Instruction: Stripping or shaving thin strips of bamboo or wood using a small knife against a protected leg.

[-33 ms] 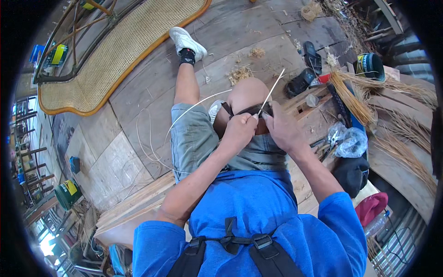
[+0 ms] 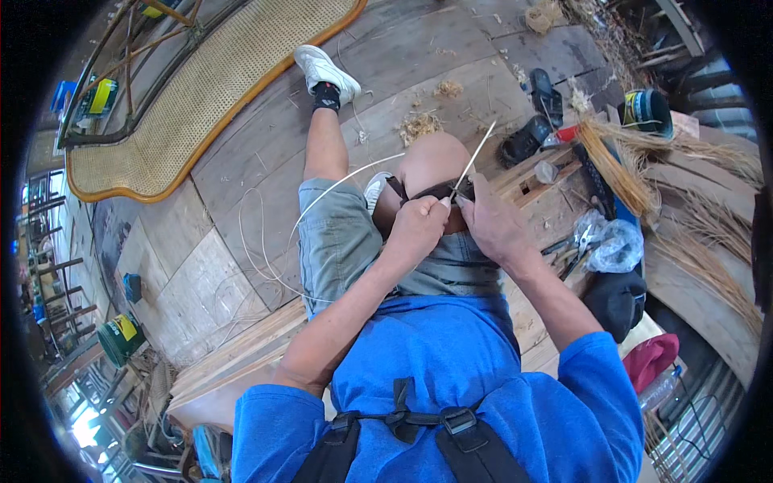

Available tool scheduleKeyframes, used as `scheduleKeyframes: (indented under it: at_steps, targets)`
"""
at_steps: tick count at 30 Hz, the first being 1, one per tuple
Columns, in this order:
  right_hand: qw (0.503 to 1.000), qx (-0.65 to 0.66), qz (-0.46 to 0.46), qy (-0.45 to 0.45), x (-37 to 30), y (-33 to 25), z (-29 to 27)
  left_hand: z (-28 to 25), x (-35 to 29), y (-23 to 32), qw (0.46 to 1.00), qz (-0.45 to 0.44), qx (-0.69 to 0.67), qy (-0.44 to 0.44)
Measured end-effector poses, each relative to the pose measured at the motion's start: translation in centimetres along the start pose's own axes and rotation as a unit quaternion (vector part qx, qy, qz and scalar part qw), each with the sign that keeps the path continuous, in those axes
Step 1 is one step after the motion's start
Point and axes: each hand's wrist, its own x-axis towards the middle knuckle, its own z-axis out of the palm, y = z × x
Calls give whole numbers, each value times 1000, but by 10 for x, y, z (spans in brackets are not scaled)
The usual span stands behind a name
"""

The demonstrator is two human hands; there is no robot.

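My left hand (image 2: 417, 228) is closed, its thumb and fingers pinching a pale cane strip (image 2: 475, 159) over my right knee. The strip's free end points up and to the right. Close beside it, my right hand (image 2: 493, 221) is also closed, thumb pressed in near the strip at a black band (image 2: 441, 191) lying across the knee. Fingers hide whatever else the right hand grips. A long pale strand (image 2: 338, 182) curves from near the knee over my left thigh, and thin loops (image 2: 256, 251) hang at the left.
Shavings (image 2: 419, 126) litter the wooden floor beyond my knee. A woven cane panel (image 2: 201, 88) stands upper left. At right are black sandals (image 2: 525, 142), a fibre bundle (image 2: 616, 169), a plastic bag (image 2: 614, 246) and a dark green bucket (image 2: 648, 114). A plank bench (image 2: 241, 342) runs beneath me.
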Motion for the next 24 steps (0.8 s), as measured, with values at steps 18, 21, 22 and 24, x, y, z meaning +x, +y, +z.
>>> scheduleKeyframes:
  at_steps: [18,21,22,24]
  targets:
    - [896,406,44,-175,-2,-44,-2,-80,-101,45,877,349,276,182]
    - [694,624,97,-344,-4,-45,60,-37,-82,59,816,418,344,202]
    - [616,673,126,-391,1,-52,63,-23,-80,55,820,423,325,208]
    - [436,734,100,-511,-6,-72,65,5,-74,31,828,429,294,210]
